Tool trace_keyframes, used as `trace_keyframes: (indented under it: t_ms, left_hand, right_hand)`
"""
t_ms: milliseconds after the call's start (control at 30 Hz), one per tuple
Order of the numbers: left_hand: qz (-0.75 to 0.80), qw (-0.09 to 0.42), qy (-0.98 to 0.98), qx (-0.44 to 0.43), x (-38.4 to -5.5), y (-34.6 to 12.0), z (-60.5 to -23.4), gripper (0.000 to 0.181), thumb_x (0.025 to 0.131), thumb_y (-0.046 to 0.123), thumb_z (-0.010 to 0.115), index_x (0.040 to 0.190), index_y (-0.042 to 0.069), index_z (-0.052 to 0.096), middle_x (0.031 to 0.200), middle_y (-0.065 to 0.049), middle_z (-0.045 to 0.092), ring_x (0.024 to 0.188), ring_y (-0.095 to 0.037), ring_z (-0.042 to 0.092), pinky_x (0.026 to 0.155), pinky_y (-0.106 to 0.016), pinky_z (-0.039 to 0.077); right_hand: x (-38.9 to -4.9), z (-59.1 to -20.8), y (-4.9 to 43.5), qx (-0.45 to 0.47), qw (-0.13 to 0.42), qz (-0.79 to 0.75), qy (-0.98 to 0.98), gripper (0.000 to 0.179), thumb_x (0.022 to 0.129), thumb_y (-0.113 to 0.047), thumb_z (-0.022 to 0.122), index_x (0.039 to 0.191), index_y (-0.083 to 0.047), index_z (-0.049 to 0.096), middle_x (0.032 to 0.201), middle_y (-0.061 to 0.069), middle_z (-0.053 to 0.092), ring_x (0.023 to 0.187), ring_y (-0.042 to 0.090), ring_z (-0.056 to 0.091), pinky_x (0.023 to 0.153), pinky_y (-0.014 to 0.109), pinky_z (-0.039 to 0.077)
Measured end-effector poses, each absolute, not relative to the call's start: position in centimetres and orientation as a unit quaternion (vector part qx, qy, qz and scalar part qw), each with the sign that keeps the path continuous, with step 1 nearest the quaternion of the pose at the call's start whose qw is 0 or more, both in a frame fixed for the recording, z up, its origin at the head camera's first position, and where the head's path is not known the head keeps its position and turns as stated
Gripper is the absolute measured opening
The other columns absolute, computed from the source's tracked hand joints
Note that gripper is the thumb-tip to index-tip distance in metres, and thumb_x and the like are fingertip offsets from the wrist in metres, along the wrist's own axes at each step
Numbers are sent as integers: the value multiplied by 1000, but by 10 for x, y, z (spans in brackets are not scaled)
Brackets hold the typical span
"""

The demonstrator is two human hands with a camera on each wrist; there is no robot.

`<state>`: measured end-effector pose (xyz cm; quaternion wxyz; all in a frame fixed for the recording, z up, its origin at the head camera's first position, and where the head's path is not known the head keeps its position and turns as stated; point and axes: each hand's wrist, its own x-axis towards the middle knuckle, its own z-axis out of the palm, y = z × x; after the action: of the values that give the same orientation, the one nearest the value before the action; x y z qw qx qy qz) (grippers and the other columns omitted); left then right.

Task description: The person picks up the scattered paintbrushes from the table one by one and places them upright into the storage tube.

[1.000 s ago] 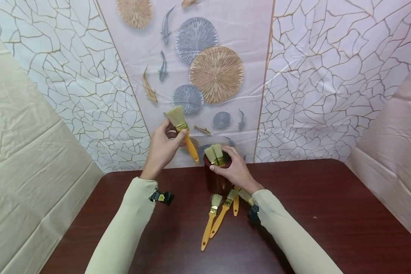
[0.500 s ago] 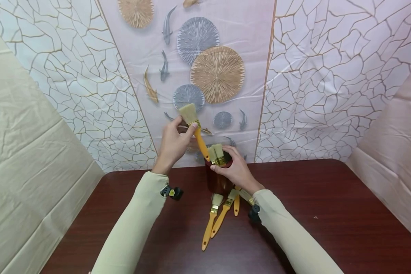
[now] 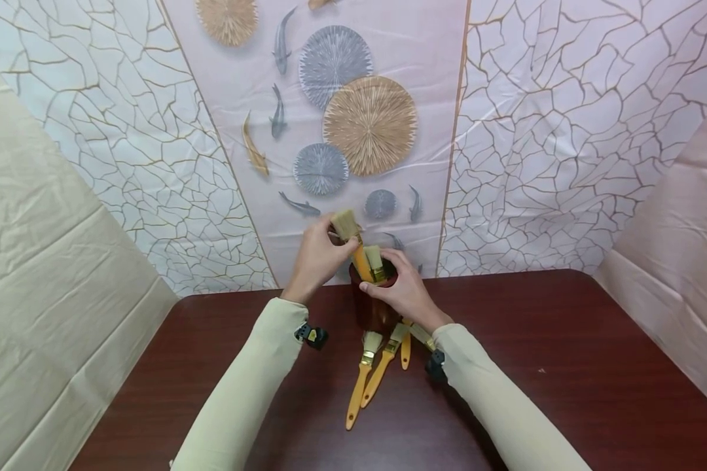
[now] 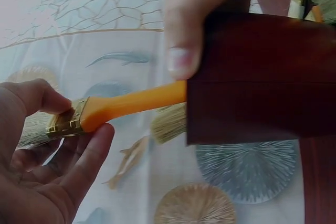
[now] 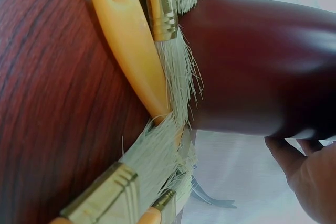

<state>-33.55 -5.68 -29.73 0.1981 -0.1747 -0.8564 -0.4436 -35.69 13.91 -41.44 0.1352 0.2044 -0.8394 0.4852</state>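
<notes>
My left hand [image 3: 318, 258] pinches a wide paintbrush [image 3: 345, 224] by its metal ferrule, bristles up. The brush's yellow-orange handle [image 4: 136, 102] slants down into the mouth of a dark red cup [image 3: 370, 309], passing its rim in the left wrist view. My right hand [image 3: 408, 291] grips this cup around the rim, thumb on the near side. At least one more paintbrush [image 3: 374, 258] stands in the cup, bristles showing over the rim; the held brush partly hides what is beside it.
Several paintbrushes lie at the cup's foot, among them one paintbrush [image 3: 359, 389] and another paintbrush [image 3: 378, 374] with handles toward me. The dark red wooden table [image 3: 542, 340] ends at a patterned cloth backdrop [image 3: 530, 163] close behind the cup.
My left hand has moved right and down with the paintbrush, from the cup's left side to its mouth, and the handle now dips in. My right hand stays on the cup.
</notes>
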Motion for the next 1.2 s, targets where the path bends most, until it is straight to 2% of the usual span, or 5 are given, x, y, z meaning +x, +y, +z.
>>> trace_keyframes:
  t_ms: [233, 500, 733, 967, 1200]
  left_hand:
    - [-407, 200, -876, -165, -339, -51, -307, 31, 93, 16, 75, 122, 7, 70, 93, -8, 71, 80, -20, 65, 70, -33, 52]
    - [-360, 203, -901, -128, -337, -43, -312, 16, 96, 23, 74, 91, 8, 71, 74, -3, 72, 63, -15, 64, 60, -31, 49]
    - [-359, 145, -916, -105, -337, -38, -317, 19, 91, 21, 73, 102, 9, 63, 73, -5, 70, 57, -16, 65, 57, -32, 51]
    - [-310, 136, -936, -92, -340, -40, -325, 20, 88, 24, 77, 97, 11, 66, 91, -4, 71, 76, -22, 65, 72, -38, 54]
    - [-292, 102, -947, -84, -341, -33, -323, 25, 87, 31, 85, 96, 11, 72, 80, -3, 70, 71, -22, 63, 67, -38, 51]
  right_hand:
    - [-355, -412, 139, 208, 136, 493, -834, 85, 85, -46, 88, 154, -11, 51, 158, 6, 45, 146, 29, 44, 117, 56, 38]
    - [-354, -413, 140, 202, 131, 495, -835, 85, 86, -45, 88, 155, -12, 51, 158, 5, 46, 146, 29, 44, 117, 56, 38]
    - [-354, -413, 140, 203, 134, 494, -835, 85, 85, -43, 88, 155, -12, 51, 158, 5, 46, 147, 29, 43, 117, 56, 38]
    - [-356, -415, 138, 206, 126, 491, -837, 85, 87, -43, 87, 156, -11, 49, 160, 6, 44, 148, 29, 42, 118, 55, 37]
    - [-355, -414, 140, 206, 130, 487, -839, 86, 87, -43, 87, 157, -11, 48, 161, 6, 42, 149, 30, 40, 118, 56, 37]
